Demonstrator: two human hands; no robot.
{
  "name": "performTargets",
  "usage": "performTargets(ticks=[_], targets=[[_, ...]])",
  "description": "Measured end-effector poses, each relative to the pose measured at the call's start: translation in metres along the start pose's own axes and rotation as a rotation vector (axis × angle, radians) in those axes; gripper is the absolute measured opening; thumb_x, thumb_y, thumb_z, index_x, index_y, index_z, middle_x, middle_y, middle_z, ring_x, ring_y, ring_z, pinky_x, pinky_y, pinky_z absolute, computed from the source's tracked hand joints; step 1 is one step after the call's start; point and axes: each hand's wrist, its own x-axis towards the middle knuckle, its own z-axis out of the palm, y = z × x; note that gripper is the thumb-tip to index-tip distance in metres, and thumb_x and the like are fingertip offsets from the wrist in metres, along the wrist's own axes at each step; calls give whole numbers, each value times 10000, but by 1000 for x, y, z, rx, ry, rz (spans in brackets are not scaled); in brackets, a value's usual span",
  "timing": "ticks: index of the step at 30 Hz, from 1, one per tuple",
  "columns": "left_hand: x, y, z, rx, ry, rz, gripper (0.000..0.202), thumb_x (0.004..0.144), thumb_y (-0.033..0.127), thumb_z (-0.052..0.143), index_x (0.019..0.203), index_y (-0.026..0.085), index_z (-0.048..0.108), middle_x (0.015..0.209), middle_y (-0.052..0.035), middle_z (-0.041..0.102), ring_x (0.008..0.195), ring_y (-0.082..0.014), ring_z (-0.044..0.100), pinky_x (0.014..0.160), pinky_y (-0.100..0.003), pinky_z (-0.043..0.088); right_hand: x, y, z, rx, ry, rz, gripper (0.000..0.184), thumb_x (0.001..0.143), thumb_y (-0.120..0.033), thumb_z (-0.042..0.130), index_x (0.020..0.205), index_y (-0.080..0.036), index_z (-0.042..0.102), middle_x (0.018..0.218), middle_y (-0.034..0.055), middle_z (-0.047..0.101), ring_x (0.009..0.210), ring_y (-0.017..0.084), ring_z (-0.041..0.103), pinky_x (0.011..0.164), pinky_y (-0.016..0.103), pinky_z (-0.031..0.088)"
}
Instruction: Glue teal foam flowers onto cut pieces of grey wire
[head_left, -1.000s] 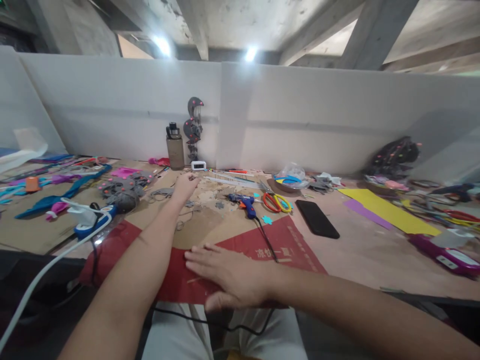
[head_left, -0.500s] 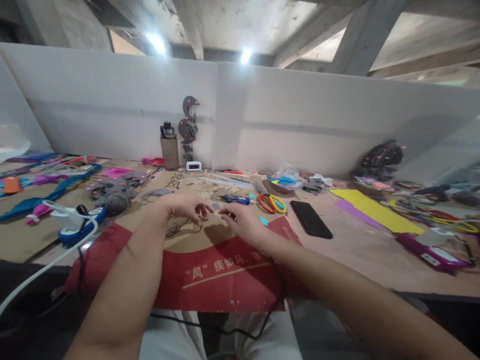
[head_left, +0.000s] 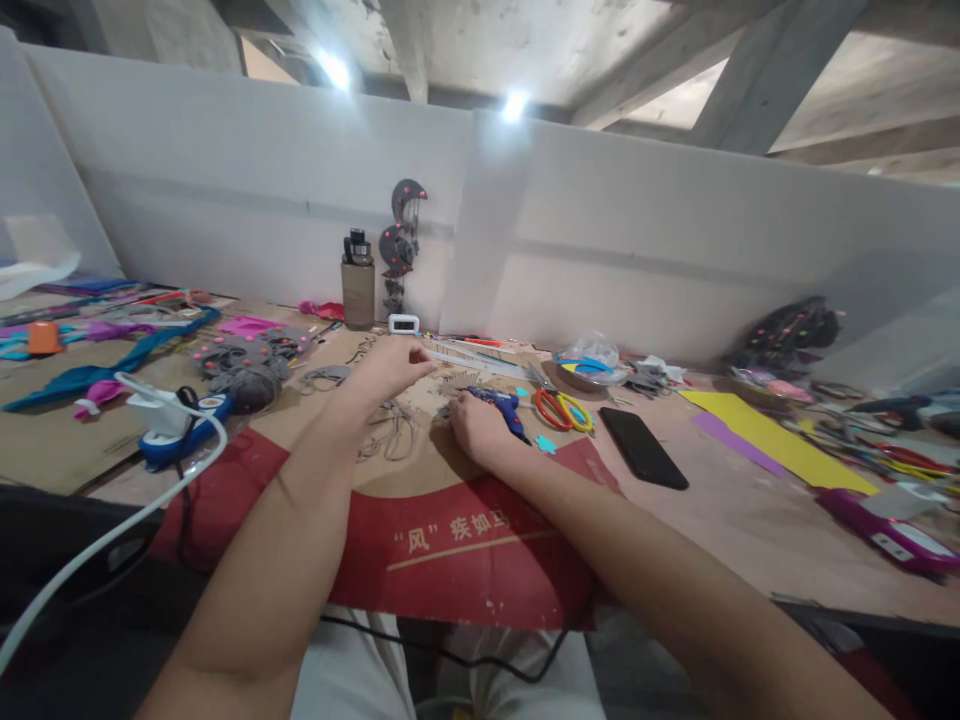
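My left hand (head_left: 391, 368) hovers above the cardboard, thumb and forefinger brought together. Whatever they pinch, if anything, is too small to make out. Lower and to the right, my right hand (head_left: 478, 430) has its fingers curled round the front part of a blue glue gun (head_left: 508, 408), whose handle shows beyond the knuckles. Its nozzle end is mostly hidden by the hand. Loose grey cord (head_left: 391, 432) lies on the cardboard (head_left: 424, 478) between my wrists. A translucent ruler (head_left: 480, 362) lies behind the hands.
Orange-and-yellow scissors (head_left: 564, 408) and a black phone (head_left: 643, 447) lie to the right. A bottle (head_left: 358, 290) and a small white clock (head_left: 403, 324) stand by the partition. At left is a blue power strip (head_left: 187, 432) with a white cable. A yellow sheet (head_left: 772, 435) lies far right.
My left hand has moved up and away from my right hand. The right hand has come down onto the glue gun, which now sits turned. The view has shifted slightly.
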Motion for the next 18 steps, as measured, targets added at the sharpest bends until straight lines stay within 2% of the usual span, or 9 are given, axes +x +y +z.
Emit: performTargets(ticks=[5, 7, 10, 12, 15, 18], targets=[[2, 2, 7, -15, -55, -153, 274, 777, 391, 538, 694, 167, 671, 600, -31, 648, 416, -127, 557, 533, -249, 411, -8, 4, -6, -48, 48, -88, 216, 826, -86, 443, 950, -117, 617, 1034, 146, 616, 857, 191, 599, 712, 263, 423], [3, 3, 8, 64, 49, -168, 284, 790, 386, 522, 701, 167, 678, 615, -46, 656, 444, -140, 563, 555, -263, 415, -9, 5, -8, -46, 60, -117, 206, 840, -95, 434, 930, -127, 616, 1027, 130, 620, 879, 182, 589, 744, 255, 419], [5, 4, 10, 192, 291, -150, 262, 799, 350, 510, 744, 170, 692, 693, -75, 684, 614, -180, 610, 640, -283, 423, -9, 4, -6, -23, 73, -154, 212, 851, -99, 420, 907, -130, 622, 1006, 120, 629, 916, 187, 579, 787, 259, 412], [7, 5, 12, 219, 353, -118, 239, 795, 321, 510, 763, 174, 696, 756, -84, 697, 713, -194, 617, 685, -287, 423, -9, 2, -5, 5, 86, -157, 212, 839, -90, 427, 900, -122, 628, 997, 135, 633, 931, 203, 578, 790, 272, 411], [8, 8, 19, 165, 325, -48, 211, 780, 300, 529, 756, 168, 691, 794, -79, 697, 734, -186, 603, 696, -284, 422, -9, 3, -3, 81, 121, -123, 210, 819, -80, 439, 885, -108, 636, 970, 159, 643, 908, 215, 590, 772, 285, 411], [10, 10, 28, 39, 285, 13, 183, 756, 294, 560, 765, 160, 684, 783, -60, 687, 715, -167, 584, 691, -275, 422, -7, 8, -6, 204, 184, -54, 219, 827, -114, 424, 875, -116, 638, 907, 145, 664, 837, 206, 606, 740, 287, 415]])
